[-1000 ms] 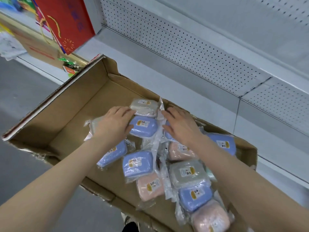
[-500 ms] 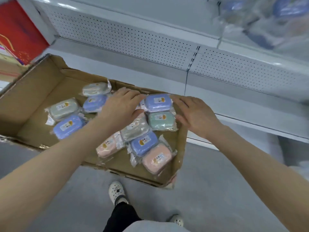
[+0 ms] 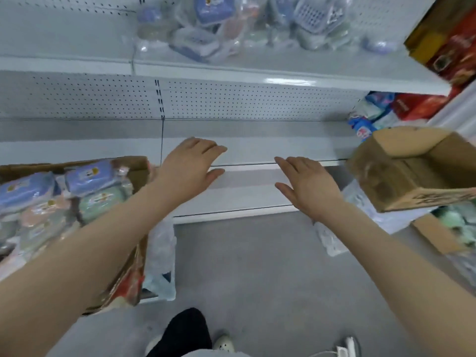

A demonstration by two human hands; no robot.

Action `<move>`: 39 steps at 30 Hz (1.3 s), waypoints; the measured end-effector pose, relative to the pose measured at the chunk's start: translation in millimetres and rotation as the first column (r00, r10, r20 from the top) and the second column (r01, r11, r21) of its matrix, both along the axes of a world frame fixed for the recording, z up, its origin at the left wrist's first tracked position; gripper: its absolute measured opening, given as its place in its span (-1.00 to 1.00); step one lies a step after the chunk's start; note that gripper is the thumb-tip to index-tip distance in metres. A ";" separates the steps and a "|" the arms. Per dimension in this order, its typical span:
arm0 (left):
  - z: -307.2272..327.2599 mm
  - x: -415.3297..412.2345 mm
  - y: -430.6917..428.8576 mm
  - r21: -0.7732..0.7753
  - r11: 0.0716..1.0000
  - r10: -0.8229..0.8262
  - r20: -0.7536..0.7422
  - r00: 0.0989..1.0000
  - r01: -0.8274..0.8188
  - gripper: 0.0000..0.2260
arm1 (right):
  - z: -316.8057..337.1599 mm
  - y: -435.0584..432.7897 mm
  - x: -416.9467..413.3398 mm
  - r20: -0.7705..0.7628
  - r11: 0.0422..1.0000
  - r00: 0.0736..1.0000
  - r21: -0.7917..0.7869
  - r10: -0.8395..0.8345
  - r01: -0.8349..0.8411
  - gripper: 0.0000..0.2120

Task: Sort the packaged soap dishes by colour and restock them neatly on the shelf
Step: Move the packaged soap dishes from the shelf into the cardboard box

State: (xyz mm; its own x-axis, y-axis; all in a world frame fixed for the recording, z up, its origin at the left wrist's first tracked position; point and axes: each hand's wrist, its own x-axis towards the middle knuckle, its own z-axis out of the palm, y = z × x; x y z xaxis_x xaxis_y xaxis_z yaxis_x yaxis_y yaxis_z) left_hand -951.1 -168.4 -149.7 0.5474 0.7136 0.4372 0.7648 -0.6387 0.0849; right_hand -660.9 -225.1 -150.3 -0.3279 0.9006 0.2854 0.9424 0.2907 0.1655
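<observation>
Packaged soap dishes in blue (image 3: 88,174), green (image 3: 100,202) and pink (image 3: 38,210) lie in a cardboard box (image 3: 134,164) at the left. My left hand (image 3: 192,167) hovers to the right of that box, over the white lower shelf (image 3: 257,148), fingers spread and holding nothing. My right hand (image 3: 306,184) is held out beside it, also flat and holding nothing. More wrapped soap dishes (image 3: 203,34) sit jumbled on the upper shelf (image 3: 283,78).
A tilted brown carton (image 3: 401,173) sits at the right with green packets (image 3: 456,222) below it. Red and blue goods (image 3: 381,109) fill the far right of the shelf. A plastic bag (image 3: 161,258) lies on the grey floor. My shoes (image 3: 224,342) show at the bottom.
My view swung right, leaving the box of soap dishes at the left edge. Both hands left the box and now hover empty in front of the lower shelf.
</observation>
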 end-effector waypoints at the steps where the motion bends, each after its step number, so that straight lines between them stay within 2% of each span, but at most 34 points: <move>1: 3.5 19.1 6.0 -0.007 1.000 -0.020 0.005 1.000 0.020 -0.60 | 2.0 0.7 17.5 -0.003 1.000 1.000 0.015 -0.027 0.027 -0.48; 10: 27.8 161.0 95.2 -0.001 0.993 -0.119 0.018 0.993 0.119 -0.55 | 21.2 58.8 141.1 0.034 0.982 0.984 0.084 -0.172 0.169 -0.48; 19: 64.1 261.5 254.8 0.053 0.992 -0.118 0.038 0.992 0.116 -0.51 | 51.6 194.8 236.8 0.001 0.964 0.977 0.161 -0.213 0.210 -0.47; 24: 84.3 311.3 339.5 0.017 0.995 -0.097 0.037 0.995 0.096 -0.47 | 62.0 276.0 283.3 -0.062 0.959 0.978 0.193 -0.198 0.207 -0.47; 34: 84.3 404.0 478.2 -0.014 0.998 0.066 -0.032 0.997 -0.067 -0.40 | 78.3 444.9 352.7 -0.071 0.968 0.984 0.181 -0.165 0.176 -0.44; 39: 73.5 436.4 518.2 -0.013 0.983 0.181 -0.125 0.975 -0.184 -0.39 | 85.0 531.8 377.2 -0.083 0.975 0.983 0.143 -0.162 0.172 -0.41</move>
State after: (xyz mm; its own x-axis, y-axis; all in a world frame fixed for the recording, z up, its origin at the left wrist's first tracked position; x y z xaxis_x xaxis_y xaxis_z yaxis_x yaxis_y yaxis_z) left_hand -514.7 349.8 -76.2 0.4554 0.8159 0.3561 0.8738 -0.4863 -0.0033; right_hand -283.8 306.7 -65.3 -0.1509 0.8866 0.4372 0.9863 0.1052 0.1270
